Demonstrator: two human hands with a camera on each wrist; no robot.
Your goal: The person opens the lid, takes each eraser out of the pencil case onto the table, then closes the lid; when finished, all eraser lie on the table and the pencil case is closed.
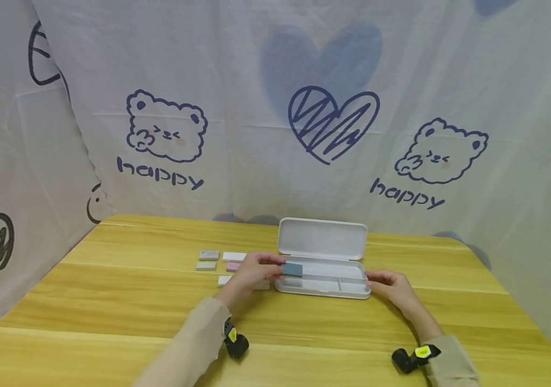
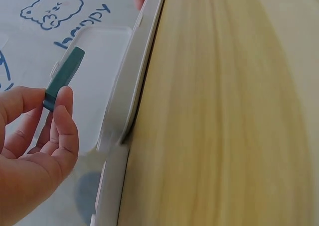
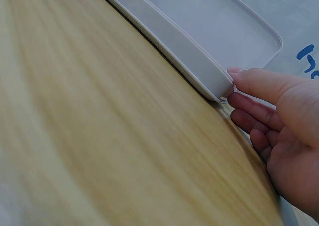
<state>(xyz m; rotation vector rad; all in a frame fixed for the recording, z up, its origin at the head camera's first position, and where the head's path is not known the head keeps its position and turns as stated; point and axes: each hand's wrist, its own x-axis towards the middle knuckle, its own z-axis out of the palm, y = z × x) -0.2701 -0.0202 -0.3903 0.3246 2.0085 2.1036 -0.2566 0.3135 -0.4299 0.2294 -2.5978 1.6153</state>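
My left hand [image 1: 254,272] pinches a dark teal eraser [image 1: 292,269], a flat rectangular block, between thumb and fingertips. It is held over the left end of a white pencil case [image 1: 324,293], whose lid [image 1: 322,239] stands raised at the back. In the left wrist view the eraser [image 2: 65,79] tilts upward, with the lid behind it. At the case's right end, my right hand [image 1: 395,291] grips the corner. The right wrist view shows its thumb [image 3: 249,80] on the rim and the curled fingers below, against the outer end. Dividers [image 1: 339,283] split the case's inside into compartments.
Left of the case lie several small blocks: a grey one [image 1: 209,255], a pale green one [image 1: 205,265], a white one [image 1: 234,257] and a pink one [image 1: 232,266]. My left arm partly covers another white block [image 1: 224,280]. A printed cloth [image 1: 256,177] hangs behind the wooden table [image 1: 324,338].
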